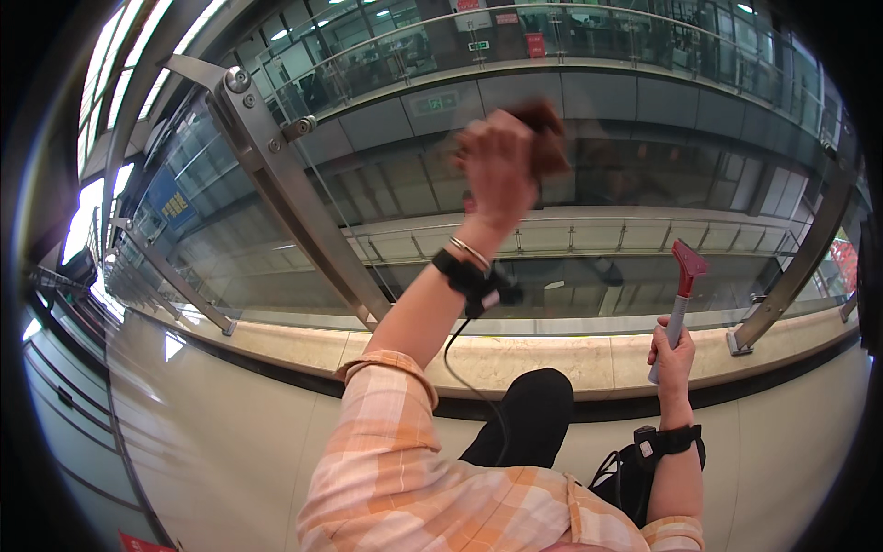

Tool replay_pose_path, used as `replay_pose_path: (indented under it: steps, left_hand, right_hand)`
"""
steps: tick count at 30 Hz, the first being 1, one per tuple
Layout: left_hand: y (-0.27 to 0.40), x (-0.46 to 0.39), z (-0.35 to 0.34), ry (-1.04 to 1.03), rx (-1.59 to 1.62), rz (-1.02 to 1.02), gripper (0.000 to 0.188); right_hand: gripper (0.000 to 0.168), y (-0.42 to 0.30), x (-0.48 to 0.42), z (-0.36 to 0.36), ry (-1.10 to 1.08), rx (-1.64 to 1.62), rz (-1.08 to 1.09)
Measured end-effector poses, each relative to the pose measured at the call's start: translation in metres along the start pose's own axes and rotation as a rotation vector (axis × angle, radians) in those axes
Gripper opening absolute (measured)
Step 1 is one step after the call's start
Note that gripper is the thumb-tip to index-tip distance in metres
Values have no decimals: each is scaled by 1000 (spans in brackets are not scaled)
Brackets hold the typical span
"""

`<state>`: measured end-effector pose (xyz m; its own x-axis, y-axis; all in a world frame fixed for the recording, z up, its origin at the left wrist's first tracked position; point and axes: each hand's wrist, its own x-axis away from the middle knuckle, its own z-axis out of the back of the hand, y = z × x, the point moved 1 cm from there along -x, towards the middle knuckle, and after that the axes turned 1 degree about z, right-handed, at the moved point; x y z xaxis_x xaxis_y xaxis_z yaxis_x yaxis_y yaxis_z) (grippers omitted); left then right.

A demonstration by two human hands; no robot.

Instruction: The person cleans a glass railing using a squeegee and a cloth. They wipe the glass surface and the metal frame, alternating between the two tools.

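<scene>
My left hand (498, 165), blurred, is raised in front of the glass balustrade panel (414, 276) with a brown cloth (548, 141) in its grip. The cloth seems to lie against the glass, though the blur hides the exact contact. Lower at the right, my right hand (672, 359) is closed around the grey handle of a scraper (688, 269). Its red head points up, in front of the lower part of the glass. Both wrists wear black straps with small devices, and a cable runs from the left one.
Steel posts (296, 228) with round bolts flank the panel at left and right (793, 276). A pale stone ledge (483, 352) with a dark base strip runs below it. Tiled floor (227, 428) surrounds my knees. Offices and railings show beyond the glass.
</scene>
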<state>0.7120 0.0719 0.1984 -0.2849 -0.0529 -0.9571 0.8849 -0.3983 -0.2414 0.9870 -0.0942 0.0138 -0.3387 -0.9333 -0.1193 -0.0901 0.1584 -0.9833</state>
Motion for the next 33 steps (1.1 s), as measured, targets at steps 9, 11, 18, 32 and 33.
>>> replay_pose_path:
  steps: [9, 11, 18, 32, 33]
  left_hand:
    - [-70, -71, 29, 286, 81, 263, 47]
    - [-87, -91, 33, 414, 24, 287, 46]
    - [-14, -26, 0, 53, 43, -72, 61]
    - [-61, -90, 28, 212, -129, 220, 57]
    - [-35, -80, 28, 110, -157, 116, 56]
  right_hand:
    - [19, 2, 5, 5, 21, 14, -24]
    - [18, 2, 5, 8, 26, 7, -10]
    - [20, 5, 2, 13, 23, 7, 5]
    - [19, 4, 6, 21, 59, -36, -22]
    - [20, 3, 8, 20, 51, -34, -8]
